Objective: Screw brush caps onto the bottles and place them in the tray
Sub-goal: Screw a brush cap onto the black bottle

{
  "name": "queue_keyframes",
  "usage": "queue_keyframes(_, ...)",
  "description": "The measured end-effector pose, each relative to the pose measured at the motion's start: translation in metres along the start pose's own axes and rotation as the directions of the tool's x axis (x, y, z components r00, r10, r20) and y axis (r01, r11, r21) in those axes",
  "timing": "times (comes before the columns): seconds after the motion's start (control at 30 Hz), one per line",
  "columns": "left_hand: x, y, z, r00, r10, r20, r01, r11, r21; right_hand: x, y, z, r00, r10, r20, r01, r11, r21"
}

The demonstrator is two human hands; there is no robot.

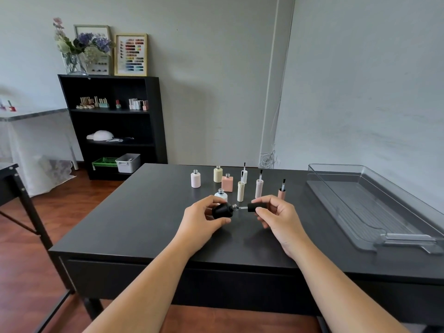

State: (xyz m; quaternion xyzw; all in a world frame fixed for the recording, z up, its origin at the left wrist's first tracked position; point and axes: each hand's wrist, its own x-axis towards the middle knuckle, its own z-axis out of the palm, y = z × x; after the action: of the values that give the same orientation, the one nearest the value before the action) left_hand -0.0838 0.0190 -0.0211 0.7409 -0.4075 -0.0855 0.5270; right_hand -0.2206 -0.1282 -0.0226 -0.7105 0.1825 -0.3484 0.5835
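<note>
My left hand holds a black bottle on its side, neck pointing right. My right hand grips a black brush cap, its brush stem at the bottle's threaded neck. Behind them on the dark table stand open bottles: a pale pink one, a yellow one, a salmon square one and a white one. Several brush caps stand upright with bristles up: a cream cap, a white cap, a pale pink cap and a salmon cap. A clear plastic tray lies at the right.
The dark table has its front edge near my forearms. A black shelf unit stands against the wall at the back left, a second table's leg at far left.
</note>
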Motion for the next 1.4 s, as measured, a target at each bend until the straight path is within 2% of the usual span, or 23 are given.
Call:
queue_keyframes(0.27, -0.0006, 0.0013, 0.0003, 0.999, 0.024, 0.033, -0.025, 0.999, 0.033, -0.0028, -0.0032, 0.0047, 0.994, -0.009, 0.109, 0.028, 0.985, -0.172)
queue_keyframes(0.47, -0.0021, 0.0022, 0.0003, 0.999, 0.029, 0.037, -0.03, 0.999, 0.044, -0.0019, -0.0052, 0.0082, 0.999, 0.022, 0.048, -0.008, 0.961, -0.277)
queue_keyframes(0.67, -0.0014, 0.002, -0.0005, 0.999, 0.018, 0.035, -0.019, 0.999, 0.034, -0.0016, -0.0025, 0.0032, 0.993, -0.019, 0.115, 0.045, 0.972, -0.229)
queue_keyframes(0.83, -0.001, 0.0021, 0.0, 0.999, 0.015, 0.036, -0.016, 0.999, 0.039, -0.0012, -0.0049, 0.0061, 0.999, 0.037, 0.032, -0.028, 0.965, -0.262)
queue_keyframes(1.0, -0.0014, 0.0024, -0.0006, 1.0, -0.004, 0.029, 0.003, 1.0, 0.026, -0.0013, -0.0026, 0.003, 0.994, -0.001, 0.108, 0.025, 0.975, -0.22)
queue_keyframes(1.13, -0.0016, 0.0023, 0.0, 1.0, 0.003, 0.029, -0.004, 1.0, 0.029, -0.0007, -0.0032, 0.0041, 0.997, 0.042, 0.059, -0.027, 0.968, -0.248)
queue_keyframes(1.3, -0.001, 0.002, 0.0, 0.999, -0.002, 0.032, 0.001, 0.999, 0.044, -0.0023, -0.004, 0.0025, 0.994, -0.003, 0.112, 0.028, 0.974, -0.223)
queue_keyframes(1.4, -0.0009, 0.0015, 0.0003, 1.0, 0.0, 0.029, -0.001, 0.999, 0.045, -0.0021, -0.0051, 0.0034, 0.996, 0.03, 0.078, -0.011, 0.97, -0.241)
